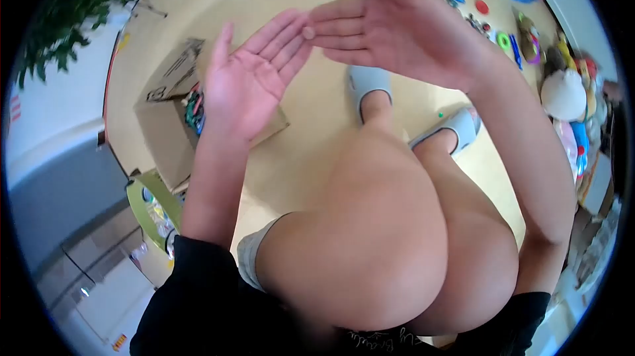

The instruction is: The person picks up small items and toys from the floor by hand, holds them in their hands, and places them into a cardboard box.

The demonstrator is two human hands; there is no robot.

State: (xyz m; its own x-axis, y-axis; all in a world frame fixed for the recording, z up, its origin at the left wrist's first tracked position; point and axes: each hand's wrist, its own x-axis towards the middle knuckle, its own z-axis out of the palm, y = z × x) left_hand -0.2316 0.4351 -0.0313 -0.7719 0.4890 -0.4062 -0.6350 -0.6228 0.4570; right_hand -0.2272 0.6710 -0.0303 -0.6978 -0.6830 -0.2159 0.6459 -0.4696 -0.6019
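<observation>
My fingers (340, 27) lie straight and empty, tips apparently touching, while toys (482, 6) beyond them could trip my careless step.

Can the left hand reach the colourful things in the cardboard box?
Probably yes: the left hand has a bare palm, and the cardboard box looks open, with colourful things showing inside. Depth is hard to tell.

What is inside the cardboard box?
The cardboard box holds a jumble of small colourful things, too indistinct to name. The person's left hand and forearm cover much of the opening, so whatever lies behind them cannot be seen.
</observation>
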